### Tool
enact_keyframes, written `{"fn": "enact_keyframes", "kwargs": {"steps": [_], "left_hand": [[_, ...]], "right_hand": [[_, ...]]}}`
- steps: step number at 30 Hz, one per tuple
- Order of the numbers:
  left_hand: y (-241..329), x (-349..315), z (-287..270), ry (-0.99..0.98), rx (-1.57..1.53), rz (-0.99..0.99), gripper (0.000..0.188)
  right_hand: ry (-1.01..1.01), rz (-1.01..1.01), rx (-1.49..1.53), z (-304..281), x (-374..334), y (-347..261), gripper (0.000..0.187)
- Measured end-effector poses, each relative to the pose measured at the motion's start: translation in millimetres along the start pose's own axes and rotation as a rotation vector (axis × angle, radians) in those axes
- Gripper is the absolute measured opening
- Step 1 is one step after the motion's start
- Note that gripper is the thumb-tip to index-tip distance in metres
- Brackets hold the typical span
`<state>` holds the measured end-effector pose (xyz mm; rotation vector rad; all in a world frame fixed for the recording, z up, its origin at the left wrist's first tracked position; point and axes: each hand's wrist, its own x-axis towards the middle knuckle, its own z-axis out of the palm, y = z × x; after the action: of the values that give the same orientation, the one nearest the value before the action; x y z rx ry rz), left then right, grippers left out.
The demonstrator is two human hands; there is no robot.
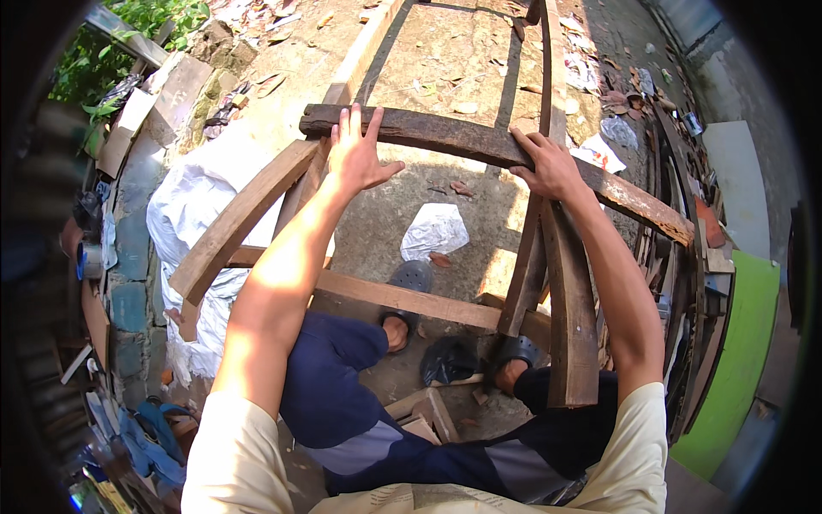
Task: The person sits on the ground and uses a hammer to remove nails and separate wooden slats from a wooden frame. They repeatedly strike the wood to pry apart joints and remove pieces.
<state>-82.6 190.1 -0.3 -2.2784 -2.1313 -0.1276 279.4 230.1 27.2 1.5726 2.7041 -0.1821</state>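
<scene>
A dark, weathered wooden beam [445,137] lies crosswise over the two long rails of a wooden frame [360,64], its right end reaching past the frame. My left hand [355,158] rests against the beam near its left end, fingers spread and thumb out. Farther right, my right hand [548,164] is curled over the same beam, fingers bent across its top. Below my hands, shorter wooden arms of the frame, one on the left [244,214] and one on the right [569,325], slope toward me. A lower crosspiece [402,300] spans between the legs.
A white sheet [201,214] lies at left beside a low block wall [128,304]. A crumpled white bag [435,230] and a black plastic bag [449,360] are on the ground between my feet. Scrap wood and a green board [736,368] line the right side.
</scene>
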Motion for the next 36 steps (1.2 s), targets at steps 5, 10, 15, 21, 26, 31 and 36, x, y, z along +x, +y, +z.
{"fn": "enact_keyframes", "kwargs": {"steps": [5, 10, 15, 21, 26, 31, 36], "left_hand": [[0, 2, -6, -0.06, 0.027, -0.015, 0.119], [-2, 2, -15, -0.09, -0.009, -0.03, 0.118], [1, -3, -21, -0.14, -0.011, -0.039, 0.123], [-2, -2, -20, -0.161, -0.033, -0.046, 0.123], [-10, -2, -22, -0.188, -0.031, -0.084, 0.123], [3, 1, -29, -0.258, 0.023, -0.121, 0.125], [4, 0, -30, -0.302, 0.028, -0.16, 0.132]], "right_hand": [[-0.047, 0.082, -0.002, -7, -9, -7, 0.082], [-0.082, 0.454, -0.093, -19, -48, 35, 0.1], [0.011, 0.414, -0.012, -9, -83, 81, 0.087], [0.086, 0.35, -0.015, -2, -85, 84, 0.078], [0.157, 0.296, -0.022, 2, -81, 73, 0.074], [0.157, 0.297, -0.094, 3, -82, 73, 0.075], [0.087, 0.326, -0.054, -4, -80, 69, 0.078]]}}
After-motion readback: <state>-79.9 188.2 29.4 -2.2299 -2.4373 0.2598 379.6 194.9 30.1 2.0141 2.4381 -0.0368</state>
